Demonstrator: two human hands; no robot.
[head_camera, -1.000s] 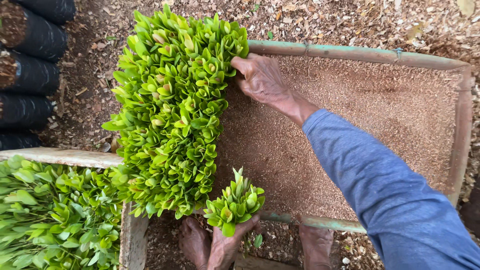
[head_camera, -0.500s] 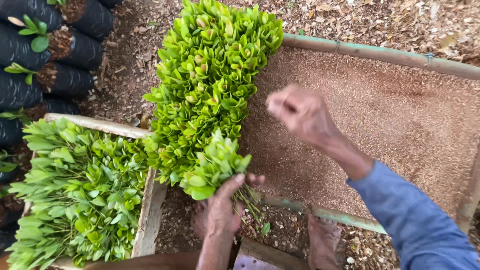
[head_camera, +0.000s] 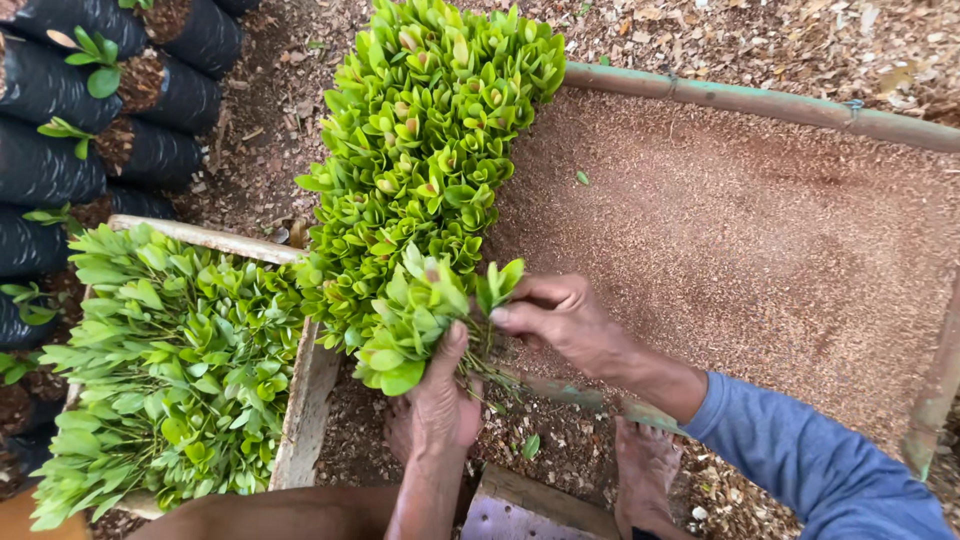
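Note:
My left hand (head_camera: 440, 400) grips a bunch of small green leafy cuttings (head_camera: 415, 320) by their stems, held just over the near edge of a framed bed. My right hand (head_camera: 555, 315), with a blue sleeve behind it, pinches one cutting (head_camera: 497, 285) at the right side of that bunch. Beyond the hands, a dense patch of planted green cuttings (head_camera: 430, 140) fills the left part of the bed. The bed's brown sandy surface (head_camera: 740, 250) lies bare to the right.
A wooden box (head_camera: 305, 400) packed with loose green cuttings (head_camera: 170, 360) stands at the left. Black soil-filled nursery bags (head_camera: 60, 150) line the far left. The bed's green rim (head_camera: 760, 100) runs along the top. My bare feet (head_camera: 645, 470) rest on mulch below.
My right hand came back from the bed's surface to the bunch and now pinches a cutting. My left hand raised the bunch slightly. The view shifted a little.

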